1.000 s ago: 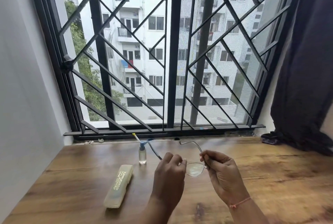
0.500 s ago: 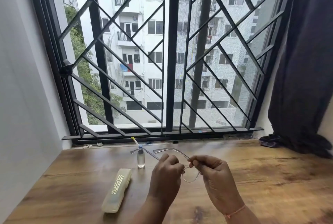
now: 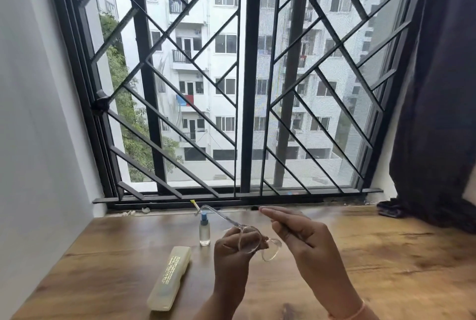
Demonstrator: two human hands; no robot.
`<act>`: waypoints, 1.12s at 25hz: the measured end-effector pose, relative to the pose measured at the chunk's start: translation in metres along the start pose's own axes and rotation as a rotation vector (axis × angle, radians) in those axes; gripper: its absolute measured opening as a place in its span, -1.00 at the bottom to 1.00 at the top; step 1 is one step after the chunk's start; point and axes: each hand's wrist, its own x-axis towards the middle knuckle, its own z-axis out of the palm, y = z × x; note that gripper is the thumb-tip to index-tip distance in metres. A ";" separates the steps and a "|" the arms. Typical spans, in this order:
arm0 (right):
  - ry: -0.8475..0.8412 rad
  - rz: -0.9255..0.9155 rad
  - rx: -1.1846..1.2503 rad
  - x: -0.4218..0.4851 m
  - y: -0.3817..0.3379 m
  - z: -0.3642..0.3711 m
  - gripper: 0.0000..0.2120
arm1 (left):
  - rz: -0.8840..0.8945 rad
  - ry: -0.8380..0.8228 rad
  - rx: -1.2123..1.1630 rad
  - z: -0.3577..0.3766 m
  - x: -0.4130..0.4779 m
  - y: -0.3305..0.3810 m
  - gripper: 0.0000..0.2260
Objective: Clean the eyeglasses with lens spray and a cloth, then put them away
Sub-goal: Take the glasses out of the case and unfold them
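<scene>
Clear-framed eyeglasses (image 3: pixel 257 243) hang above the wooden table (image 3: pixel 373 268), between my two hands. My left hand (image 3: pixel 231 255) pinches the frame at the left lens, and one temple arm sticks up and away toward the window. My right hand (image 3: pixel 306 242) is at the right side of the frame, its fingers stretched out flat and pointing left, with a thin temple arm seemingly pressed between thumb and fingers. A small clear spray bottle (image 3: pixel 204 232) with a blue nozzle stands upright just left of the glasses. A pale yellow glasses case (image 3: pixel 171 277) lies shut at the front left.
A dark crumpled piece of fabric (image 3: pixel 389 207) lies at the table's back right, below a dark curtain (image 3: pixel 438 113). A barred window (image 3: pixel 242 87) runs along the far edge. A white wall (image 3: pixel 38 139) borders the left side. A yellow-tipped stick (image 3: pixel 194 203) leans behind the bottle.
The glasses have turned in my hands: the lenses now face sideways and one temple points up toward the window. My right hand's fingers have straightened out.
</scene>
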 end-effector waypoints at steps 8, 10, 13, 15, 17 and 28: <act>0.121 -0.119 -0.379 0.001 0.017 -0.010 -0.72 | -0.354 0.071 -0.696 -0.001 -0.002 0.004 -0.66; 0.102 -0.103 -0.387 0.001 0.024 -0.014 -0.69 | -0.381 0.087 -0.741 -0.003 0.000 0.003 -0.59; 0.025 -0.121 -0.411 0.000 0.031 -0.024 -0.64 | -0.400 0.084 -0.780 -0.006 0.002 0.002 -0.59; -0.005 -0.156 -0.458 0.000 0.035 -0.026 -0.61 | -0.406 0.085 -0.790 -0.007 0.004 0.002 -0.60; 0.008 -0.194 -0.482 0.000 0.038 -0.026 -0.62 | -0.410 0.091 -0.788 -0.006 0.004 0.003 -0.60; 0.136 -0.335 -0.436 0.002 0.048 -0.018 -0.86 | -0.445 0.086 -0.795 -0.005 0.009 0.004 -0.59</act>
